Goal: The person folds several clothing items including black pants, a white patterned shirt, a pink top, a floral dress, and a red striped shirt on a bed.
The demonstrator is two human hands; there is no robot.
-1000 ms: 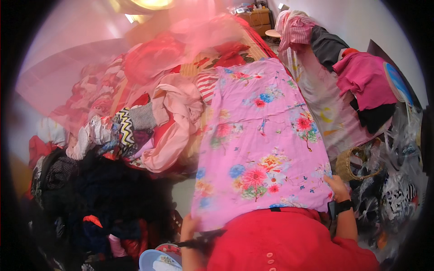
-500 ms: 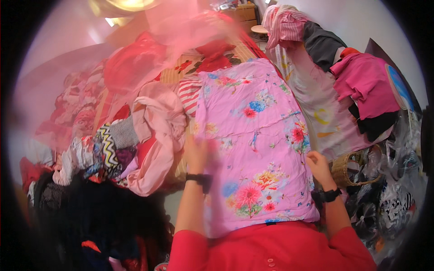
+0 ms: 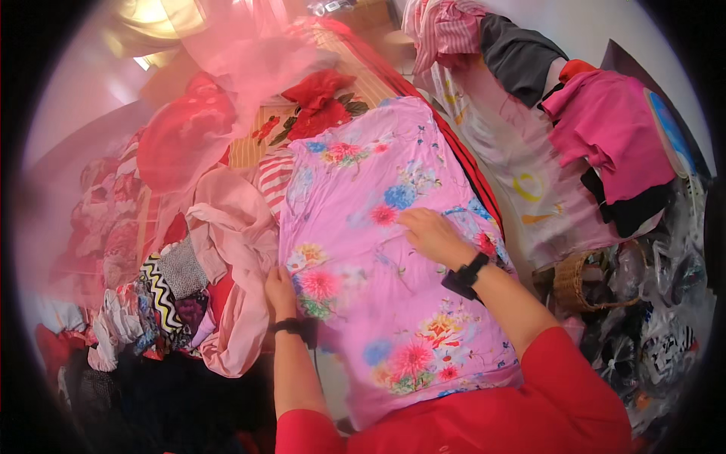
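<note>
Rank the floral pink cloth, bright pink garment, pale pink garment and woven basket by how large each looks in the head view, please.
1. Floral pink cloth, clearly the largest.
2. Bright pink garment and pale pink garment: too alike to rank.
3. Woven basket, the smallest.

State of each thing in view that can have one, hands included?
floral pink cloth: spread out, wrinkled
left hand: at cloth's left edge, grip unclear
right hand: on the cloth, fingers bent, grip unclear
peach cloth: bunched
red-and-white striped cloth: partly covered
magenta garment: draped
dark grey garment: draped
</note>
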